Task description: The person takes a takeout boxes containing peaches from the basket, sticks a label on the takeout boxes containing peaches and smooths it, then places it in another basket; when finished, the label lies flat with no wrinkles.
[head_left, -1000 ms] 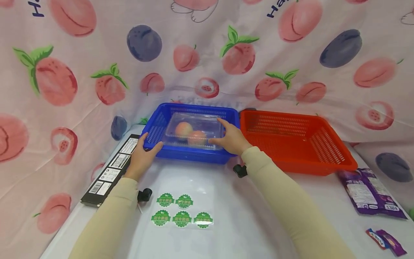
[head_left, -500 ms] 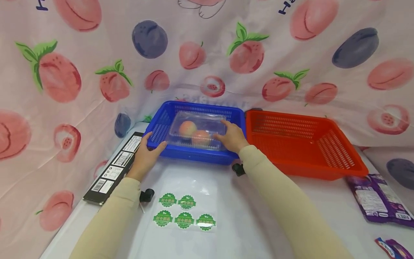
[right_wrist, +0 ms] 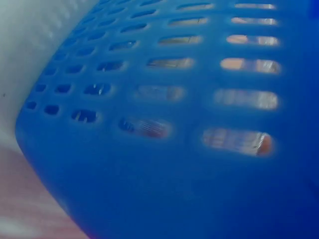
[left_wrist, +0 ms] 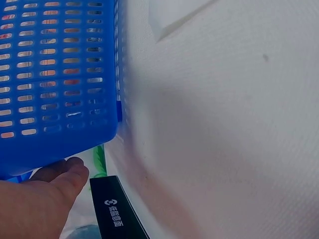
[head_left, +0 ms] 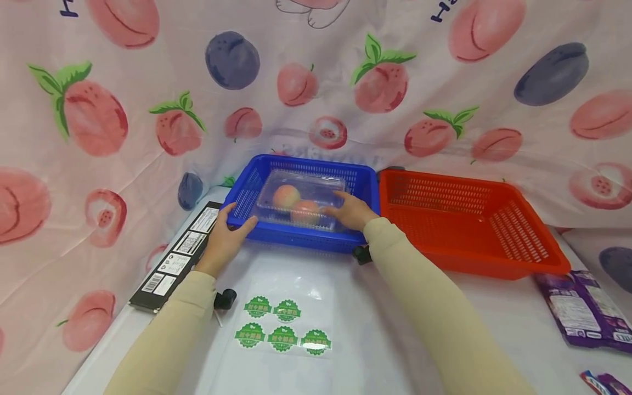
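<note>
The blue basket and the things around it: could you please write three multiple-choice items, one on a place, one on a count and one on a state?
1. Where is the clear plastic box?
A. Inside the blue basket
B. Inside the red basket
C. On the black box

2. How many green stickers lie on the table?
A. Three
B. Five
C. Eight

3. What is the left hand doing?
A. Pinching a sticker
B. Lying flat on the table
C. Holding the blue basket's near left corner

Answers:
1. A, the clear box with two peaches sits within the blue walls.
2. B, two stickers in the upper row and three below.
3. C, its fingers curl over the basket rim while the right hand rests on the clear box.
</note>
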{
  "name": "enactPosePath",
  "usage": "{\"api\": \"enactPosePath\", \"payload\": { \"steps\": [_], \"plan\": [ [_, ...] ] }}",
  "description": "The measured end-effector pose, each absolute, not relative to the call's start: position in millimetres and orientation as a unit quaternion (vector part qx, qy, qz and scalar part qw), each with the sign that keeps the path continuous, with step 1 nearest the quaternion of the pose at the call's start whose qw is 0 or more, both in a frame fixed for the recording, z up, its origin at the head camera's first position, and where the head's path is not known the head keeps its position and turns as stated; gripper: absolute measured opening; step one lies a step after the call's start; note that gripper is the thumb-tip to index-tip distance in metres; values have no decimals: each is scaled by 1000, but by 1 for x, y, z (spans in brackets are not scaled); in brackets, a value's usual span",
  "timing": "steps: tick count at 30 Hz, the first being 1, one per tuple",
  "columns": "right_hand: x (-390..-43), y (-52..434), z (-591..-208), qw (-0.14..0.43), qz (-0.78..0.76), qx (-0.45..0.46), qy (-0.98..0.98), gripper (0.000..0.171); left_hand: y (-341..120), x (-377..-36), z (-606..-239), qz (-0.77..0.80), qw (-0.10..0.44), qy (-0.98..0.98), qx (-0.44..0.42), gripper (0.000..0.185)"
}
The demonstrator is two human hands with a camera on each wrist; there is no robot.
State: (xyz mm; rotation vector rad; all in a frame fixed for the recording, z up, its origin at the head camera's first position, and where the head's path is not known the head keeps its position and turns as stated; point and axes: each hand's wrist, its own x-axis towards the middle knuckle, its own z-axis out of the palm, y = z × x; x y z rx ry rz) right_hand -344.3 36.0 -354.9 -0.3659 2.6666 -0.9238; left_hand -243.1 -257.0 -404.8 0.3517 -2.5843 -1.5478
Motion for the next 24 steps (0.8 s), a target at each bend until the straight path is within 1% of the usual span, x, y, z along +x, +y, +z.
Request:
{"api": "enactPosePath", "payload": {
  "steps": [5, 8, 11, 14, 18, 24],
  "plan": [
    [-346, 36, -359, 177, -365, -131, 904, 79, -258, -244, -406, -510, 53, -851, 116, 93],
    [-345, 36, -360, 200, -424, -126, 874, 78, -258, -245, -406, -508, 54, -852, 115, 92],
    [-343, 37, -356, 223, -478, -114, 842, 77, -258, -245, -404, -507, 57, -853, 114, 92],
    [-340, 37, -352, 232, -511, -100, 822, 75, -257, -245, -403, -508, 59, -852, 113, 92],
    [-338, 35, -346, 229, -547, -84, 800, 71, -258, -244, -403, -508, 56, -852, 115, 92],
    [-333, 44, -335, 190, -581, -97, 785, 64, -257, -241, -402, -507, 52, -852, 116, 90]
  ]
}}
